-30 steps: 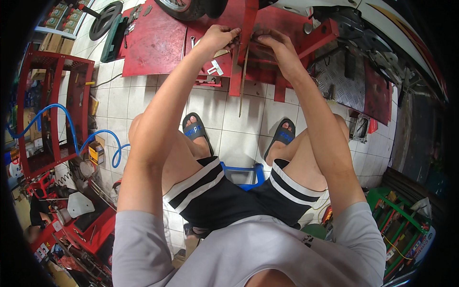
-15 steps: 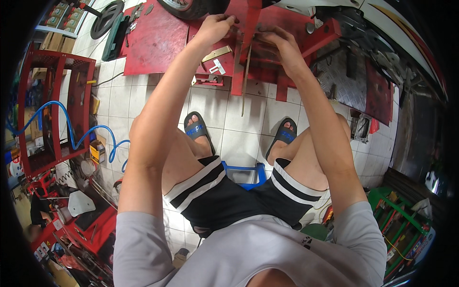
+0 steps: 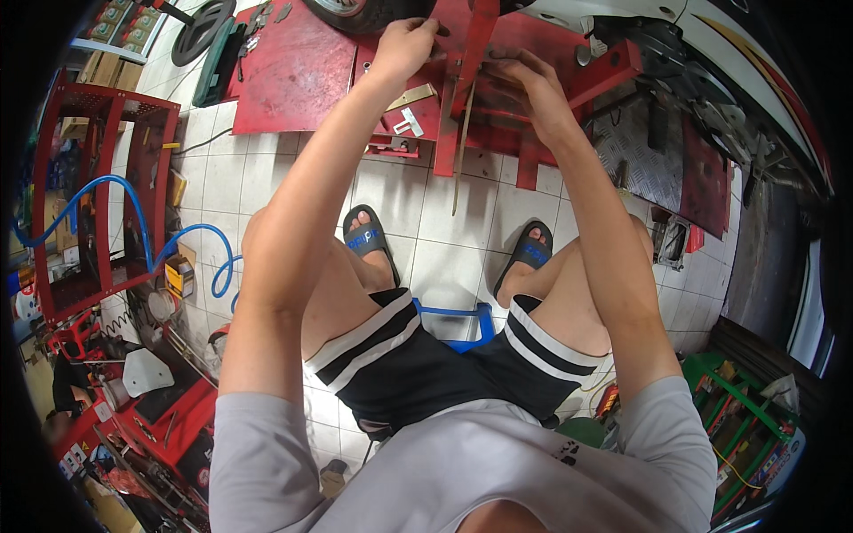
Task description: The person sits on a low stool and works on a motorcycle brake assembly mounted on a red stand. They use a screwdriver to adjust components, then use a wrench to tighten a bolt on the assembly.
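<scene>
"What's between your hands?"

"A red metal post [image 3: 477,40], at the top centre of the frame. Its paint is scuffed and smudged dark, and a thin rod [image 3: 457,186] shows below it, pointing down the frame."

"And the hands themselves?"

"My left hand [image 3: 409,49] is near the post on the frame's left, fingers bent. My right hand [image 3: 535,78] is on the other side, fingers curled close to it. I can't tell whether either pinches anything."

"What are you working over?"

"A red platform [image 3: 293,80], stained in patches, across the upper frame. Below my left hand lie a brass-coloured plate [image 3: 413,95] and a silvery bracket [image 3: 409,123]. A wheel [image 3: 373,19] shows at the top edge, white floor tiles [image 3: 400,191] mid-frame, and a red rack [image 3: 124,99] with a blue hose [image 3: 191,227] at the left."

"Anything different from a second ago?"

"My left fingers were lower, right by the post, and that hand partly covered the plate. Now it's higher and the plate shows better. My right hand has stayed beside the post."
</scene>
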